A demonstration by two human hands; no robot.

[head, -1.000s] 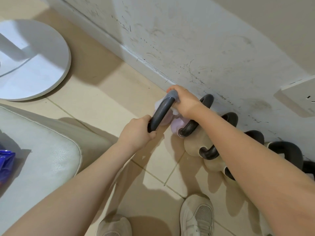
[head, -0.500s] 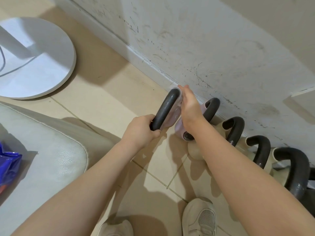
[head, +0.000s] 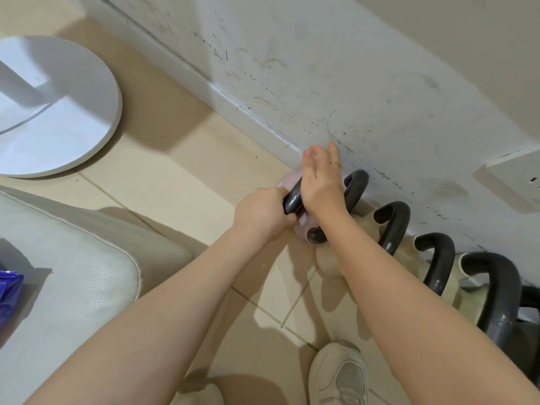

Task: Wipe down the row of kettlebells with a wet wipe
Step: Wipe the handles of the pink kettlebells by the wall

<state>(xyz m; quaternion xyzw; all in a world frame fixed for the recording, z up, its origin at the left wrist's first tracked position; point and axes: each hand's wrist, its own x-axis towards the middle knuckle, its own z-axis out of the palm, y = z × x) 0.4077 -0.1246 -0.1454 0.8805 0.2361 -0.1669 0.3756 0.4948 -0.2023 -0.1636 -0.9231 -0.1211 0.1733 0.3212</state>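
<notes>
Left hand [head: 261, 212] clenched round the first kettlebell [head: 295, 197]'s rigid, heavy handle; right hand [head: 320, 182] beside it, flat, wipe unseen

Right hand [head: 320, 182] hides the wet wipe and most of the pink kettlebell [head: 304, 229]; beyond its forearm, the row runs off-frame.

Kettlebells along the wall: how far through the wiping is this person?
Nothing shows as finished. In hand: the left hand grips the handle of the pink kettlebell at the row's end, while the right hand lies over it; no wipe is visible. Left: the beige kettlebell and the other dark-handled ones beyond appear untouched.
</notes>
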